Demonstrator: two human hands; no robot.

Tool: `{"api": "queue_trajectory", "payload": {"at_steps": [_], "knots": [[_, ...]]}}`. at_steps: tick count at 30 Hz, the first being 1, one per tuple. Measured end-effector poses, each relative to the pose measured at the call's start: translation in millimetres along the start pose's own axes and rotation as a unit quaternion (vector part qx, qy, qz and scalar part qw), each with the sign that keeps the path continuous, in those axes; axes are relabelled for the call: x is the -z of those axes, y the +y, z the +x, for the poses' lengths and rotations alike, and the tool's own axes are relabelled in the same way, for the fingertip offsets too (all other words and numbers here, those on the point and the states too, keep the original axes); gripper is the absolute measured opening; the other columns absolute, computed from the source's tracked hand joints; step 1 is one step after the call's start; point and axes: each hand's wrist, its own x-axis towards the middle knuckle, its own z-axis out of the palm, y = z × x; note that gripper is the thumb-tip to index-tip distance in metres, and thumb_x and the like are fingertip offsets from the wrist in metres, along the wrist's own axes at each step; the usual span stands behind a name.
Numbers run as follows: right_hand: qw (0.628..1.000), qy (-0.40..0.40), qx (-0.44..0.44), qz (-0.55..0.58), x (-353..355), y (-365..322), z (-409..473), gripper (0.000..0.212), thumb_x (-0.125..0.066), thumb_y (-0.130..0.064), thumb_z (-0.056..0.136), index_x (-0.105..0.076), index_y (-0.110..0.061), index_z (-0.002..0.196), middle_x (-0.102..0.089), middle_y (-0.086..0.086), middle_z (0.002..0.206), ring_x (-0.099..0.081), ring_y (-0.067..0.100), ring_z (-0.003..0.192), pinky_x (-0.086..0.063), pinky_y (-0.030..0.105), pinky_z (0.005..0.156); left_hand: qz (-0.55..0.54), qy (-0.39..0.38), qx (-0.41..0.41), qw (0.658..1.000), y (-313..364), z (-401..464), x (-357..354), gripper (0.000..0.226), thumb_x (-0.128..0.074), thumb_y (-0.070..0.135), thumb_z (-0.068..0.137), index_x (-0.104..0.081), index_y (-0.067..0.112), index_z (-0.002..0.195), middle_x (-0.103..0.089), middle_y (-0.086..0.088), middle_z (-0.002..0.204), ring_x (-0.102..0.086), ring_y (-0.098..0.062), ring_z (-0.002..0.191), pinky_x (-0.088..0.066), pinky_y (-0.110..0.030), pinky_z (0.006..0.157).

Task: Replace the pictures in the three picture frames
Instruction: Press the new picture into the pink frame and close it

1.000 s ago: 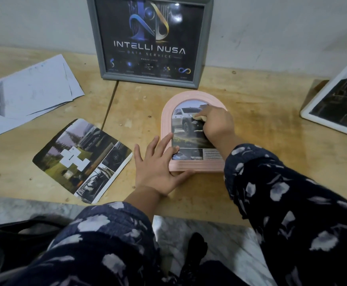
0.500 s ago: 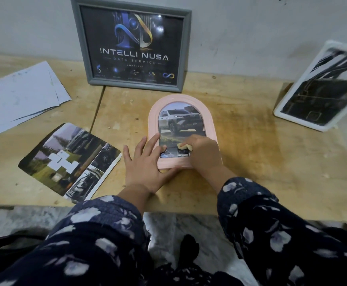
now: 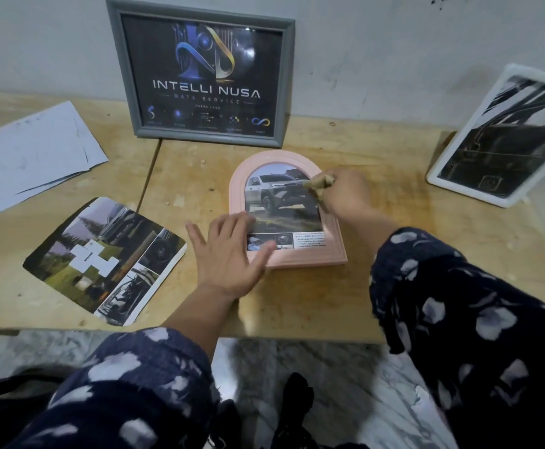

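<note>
A pale wooden table (image 3: 378, 286) fills the middle of the picture; its near edge runs across the lower third, with grey marbled floor (image 3: 345, 384) below it. A dark seam splits the tabletop left of centre.

At the centre lies the pink arched frame (image 3: 289, 264), flat on the wood, glossy, with stepped moulding, a rounded top and a square bottom. Inside it sits a print of a silver pickup truck (image 3: 277, 192) above a strip of small pictures and text. The left hand (image 3: 227, 251) lies spread, fingers straight and apart, on the frame's lower left corner and the wood beside it. The right hand (image 3: 342, 194) is curled over the frame's upper right edge, pinching a small tan wad (image 3: 321, 182) against the glass; I cannot tell its material. Both sleeves are dark navy with pale blotches.

Bare wood lies open right of the pink frame and along the near edge in front of it.

In the upper centre a grey frame (image 3: 289, 82) stands against the wall, showing a dark poster. At the right edge a white frame (image 3: 452, 186) stands tilted, with a dark glossy picture. At the lower left a loose print (image 3: 102, 257) with rounded corners lies flat, just beside the left hand. White paper sheets (image 3: 31, 157) overlap at the upper left.
</note>
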Motion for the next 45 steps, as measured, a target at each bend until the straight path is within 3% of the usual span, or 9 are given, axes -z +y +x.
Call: {"api": "queue_trajectory", "payload": {"at_steps": [3,5,8,14,19,24,30,40,45], "knots": [[0.999,0.005,0.035,-0.034,1.1,-8.3,20.8,0.034,-0.053,0.001,0.084,-0.076,-0.022,0.093,-0.073,-0.003,0.099,-0.065,0.016,0.094,-0.053,0.028,0.085,0.028,0.017,-0.011,0.999,15.3,43.3,13.4,0.037,-0.036,0.039,0.095,-0.043,0.025,0.129,-0.048,0.003,0.135,-0.034,-0.018,0.134,-0.002,-0.059,0.115],[0.997,-0.009,0.066,-0.045,-5.1,-14.7,31.3,0.031,-0.054,0.003,0.081,-0.076,-0.015,0.095,-0.072,0.003,0.102,-0.064,0.019,0.098,-0.051,0.029,0.088,0.024,-0.044,-0.064,0.997,24.5,79.8,16.7,0.044,-0.038,0.028,0.097,-0.034,0.024,0.14,-0.037,0.002,0.15,-0.018,-0.015,0.145,-0.002,-0.054,0.117],[0.99,-0.005,0.104,-0.096,-19.1,-19.1,44.8,0.03,-0.054,0.001,0.081,-0.075,-0.013,0.097,-0.071,0.009,0.104,-0.064,0.026,0.097,-0.052,0.035,0.089,0.086,-0.147,-0.081,0.982,24.4,114.3,12.6,0.053,-0.028,0.031,0.101,-0.017,0.024,0.152,-0.016,0.004,0.161,0.003,-0.014,0.149,0.004,-0.057,0.115],[0.955,-0.042,0.153,-0.252,-48.3,5.8,49.4,0.039,-0.045,-0.007,0.088,-0.064,-0.016,0.121,-0.062,0.007,0.121,-0.056,0.029,0.112,-0.045,0.033,0.091,0.086,-0.245,-0.012,0.966,14.8,120.8,-3.0,0.054,-0.022,0.037,0.103,-0.005,0.031,0.154,0.005,0.019,0.16,0.012,-0.01,0.147,-0.013,-0.062,0.113],[0.959,-0.058,0.192,-0.202,-37.2,23.0,21.8,0.037,-0.054,-0.003,0.08,-0.07,-0.012,0.112,-0.066,0.009,0.117,-0.056,0.03,0.111,-0.041,0.033,0.095,0.097,-0.262,-0.007,0.96,19.3,124.9,-1.3,0.056,-0.025,0.038,0.104,0.0,0.032,0.154,0.009,0.019,0.16,0.015,-0.012,0.147,-0.017,-0.059,0.113],[0.953,-0.015,0.258,-0.157,-39.1,36.2,-21.6,0.034,-0.052,0.005,0.067,-0.075,-0.003,0.091,-0.071,0.015,0.094,-0.063,0.033,0.084,-0.048,0.032,0.072,0.086,-0.269,0.002,0.959,19.6,123.6,-3.2,0.056,-0.025,0.036,0.104,0.001,0.031,0.154,0.011,0.019,0.159,0.018,-0.012,0.146,-0.013,-0.061,0.114],[0.963,-0.054,0.198,-0.176,-36.9,34.4,-39.3,0.047,-0.048,0.015,0.073,-0.073,-0.012,0.102,-0.068,0.004,0.107,-0.057,0.025,0.102,-0.043,0.029,0.079,0.065,-0.269,0.01,0.961,20.5,122.4,-3.6,0.057,-0.03,0.033,0.104,-0.002,0.031,0.154,0.009,0.021,0.159,0.018,-0.011,0.146,-0.01,-0.062,0.113],[0.958,-0.16,0.107,-0.213,-13.0,14.2,-51.5,0.034,-0.052,-0.004,0.085,-0.075,-0.027,0.092,-0.068,-0.006,0.107,-0.061,0.018,0.1,-0.051,0.03,0.084,0.049,-0.266,0.006,0.963,19.0,121.9,-1.9,0.056,-0.029,0.032,0.104,-0.003,0.031,0.154,0.008,0.018,0.16,0.018,-0.012,0.146,-0.008,-0.063,0.114],[0.96,-0.137,0.042,-0.241,-0.8,-14.1,-8.3,0.02,-0.062,-0.015,0.084,-0.071,-0.014,0.102,-0.068,0.006,0.11,-0.061,0.026,0.102,-0.051,0.031,0.082,0.051,-0.266,0.006,0.963,17.4,122.1,-4.5,0.056,-0.029,0.031,0.105,-0.002,0.03,0.154,0.009,0.018,0.16,0.019,-0.012,0.146,-0.007,-0.064,0.113]]}}
